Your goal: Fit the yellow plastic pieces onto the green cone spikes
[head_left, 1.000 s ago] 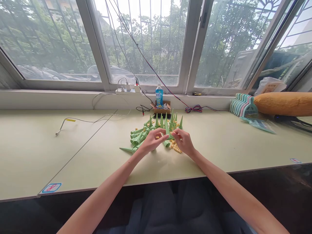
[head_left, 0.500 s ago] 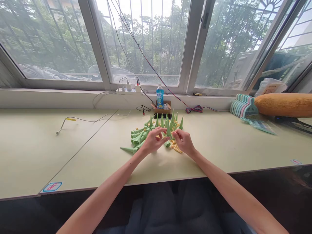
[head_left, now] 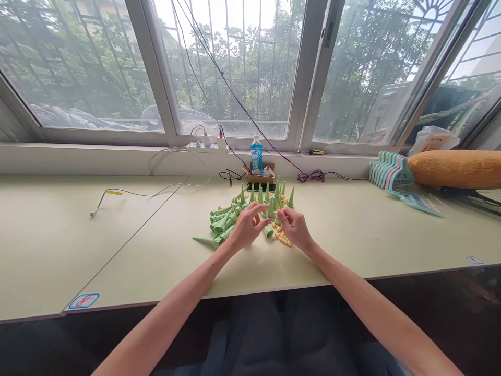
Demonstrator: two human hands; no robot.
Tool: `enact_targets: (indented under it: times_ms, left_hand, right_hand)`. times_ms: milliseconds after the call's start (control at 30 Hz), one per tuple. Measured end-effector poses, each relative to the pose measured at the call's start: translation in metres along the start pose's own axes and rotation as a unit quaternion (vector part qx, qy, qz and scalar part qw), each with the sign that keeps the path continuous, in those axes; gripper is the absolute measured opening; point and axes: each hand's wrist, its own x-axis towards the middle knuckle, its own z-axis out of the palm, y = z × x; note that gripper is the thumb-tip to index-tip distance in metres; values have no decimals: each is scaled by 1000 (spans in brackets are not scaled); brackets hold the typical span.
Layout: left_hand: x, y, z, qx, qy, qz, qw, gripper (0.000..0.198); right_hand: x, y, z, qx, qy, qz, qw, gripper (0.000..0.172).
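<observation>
Between the thumb and forefinger of my left hand point(head_left: 247, 227) is a green plastic cone point(head_left: 271, 210), its tip pointing up and away. Close on its right, my right hand point(head_left: 295, 228) is closed in a pinch; whatever sits between those fingertips is too small to make out. Below the hands lies a pile of small yellow plastic pieces point(head_left: 284, 238). A green hollow part point(head_left: 268, 231) rests near my left thumb. More green cone-shaped parts point(head_left: 221, 223) lie heaped left of my left hand, and several green cones point(head_left: 252, 194) stand upright behind both hands.
Behind the cones, a blue-labelled bottle point(head_left: 257, 156) stands in a small cardboard box point(head_left: 252, 178). Coiled cables point(head_left: 312, 176) and a white cable point(head_left: 129, 190) lie on the table point(head_left: 164, 266). Pastel hangers point(head_left: 395, 169) and a big orange cylindrical object point(head_left: 454, 168) are at the right.
The green cone in my left hand looks shorter and its tip sits lower, as if tilted. My left thumb and forefinger have shifted slightly; my right hand has barely moved.
</observation>
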Motion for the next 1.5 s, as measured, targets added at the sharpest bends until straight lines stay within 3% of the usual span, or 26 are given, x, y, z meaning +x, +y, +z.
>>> enact_targets:
  times_ms: [200, 367, 533, 767, 1233, 1500]
  left_hand:
    - [3, 7, -3, -24, 33, -85, 996, 40]
    - [4, 11, -4, -53, -21, -128, 990, 58]
    - [4, 13, -5, -75, -54, -138, 986, 59]
    - [3, 13, -9, -77, -75, -118, 987, 48]
    - [0, 2, -3, -73, 17, -59, 995, 36]
    - [1, 12, -3, -107, -22, -87, 990, 30]
  right_hand:
    - [0, 1, -1, 6, 31, -10, 999, 35]
    - [1, -2, -2, -23, 18, -74, 997, 35]
    - [1, -1, -2, -33, 6, -101, 994, 35]
    - [1, 0, -1, 14, -6, -61, 998, 33]
    - [-2, -10, 2, 146, -45, 82, 985, 46]
    - [-1, -9, 3, 178, -37, 86, 980, 47]
